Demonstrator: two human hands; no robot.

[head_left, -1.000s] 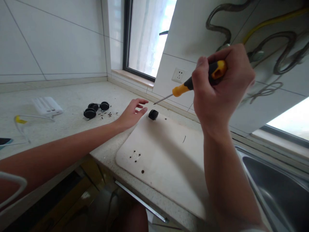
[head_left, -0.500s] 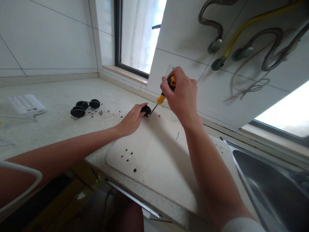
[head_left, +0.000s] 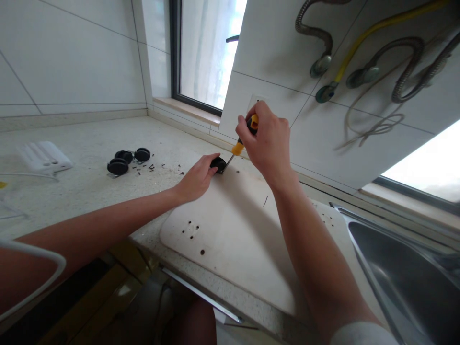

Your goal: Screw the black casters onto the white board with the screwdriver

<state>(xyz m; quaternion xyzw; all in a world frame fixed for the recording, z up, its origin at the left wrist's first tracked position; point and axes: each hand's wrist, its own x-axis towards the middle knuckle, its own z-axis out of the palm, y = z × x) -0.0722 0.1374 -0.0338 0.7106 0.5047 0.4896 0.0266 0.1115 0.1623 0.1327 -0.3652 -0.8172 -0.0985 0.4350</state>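
My left hand (head_left: 197, 178) grips a black caster wheel (head_left: 218, 165) at the far corner of a white board (head_left: 230, 230). In my right hand (head_left: 268, 139) is a yellow and black screwdriver (head_left: 237, 147), its fingers wrapped round the handle. The shaft slants down to the caster's base; the exact contact at the tip is too small to make out. Screw holes (head_left: 190, 229) show in the board's near left corner. On the counter to the left lie three more black casters (head_left: 118, 166), with several small screws (head_left: 151, 167) scattered beside them.
A white power bank (head_left: 46, 157) with a cable lies on the counter (head_left: 86, 139) at far left. The steel sink (head_left: 391, 268) adjoins the board on the right. Pipes and a yellow hose (head_left: 373, 28) hang on the tiled wall. A window (head_left: 208, 52) stands behind.
My right hand and the screwdriver have shifted slightly left, and the handle is turned a little. My left hand stays on the caster. The whole view has moved slightly.
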